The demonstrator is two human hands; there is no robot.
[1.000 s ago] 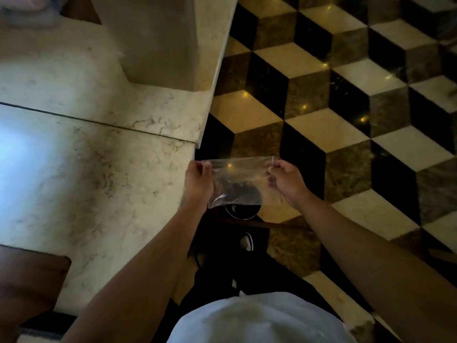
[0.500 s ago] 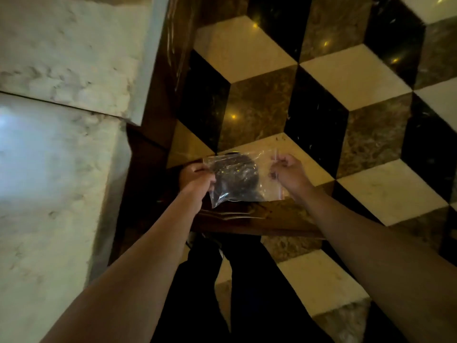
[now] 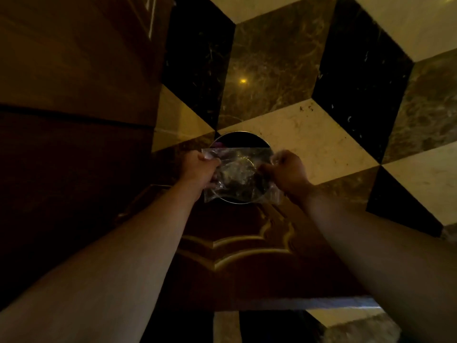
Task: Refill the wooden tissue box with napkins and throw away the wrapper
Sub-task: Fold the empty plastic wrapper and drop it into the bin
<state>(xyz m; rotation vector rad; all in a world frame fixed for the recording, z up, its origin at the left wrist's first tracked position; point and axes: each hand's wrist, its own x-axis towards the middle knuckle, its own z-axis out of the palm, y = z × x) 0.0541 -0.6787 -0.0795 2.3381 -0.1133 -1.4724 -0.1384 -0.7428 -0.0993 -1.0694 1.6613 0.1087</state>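
Note:
A clear, crinkled plastic wrapper [image 3: 238,175] is stretched flat between my two hands. My left hand [image 3: 200,168] grips its left edge and my right hand [image 3: 288,170] pinches its right edge. Directly below the wrapper stands a round bin with a metal rim [image 3: 241,134] and a dark inside; the wrapper covers most of its opening. The wooden tissue box and the napkins are out of view.
A dark wooden cabinet side [image 3: 74,120] fills the left. A carved dark wood panel [image 3: 247,243] lies under my arms, near the bin. The floor [image 3: 309,137] is cream, brown and black marble in a cube pattern.
The view has dropped from the marble counter down to the floor. Both hands carried the wrapper lower and over the round bin, which now shows its rim above the wrapper.

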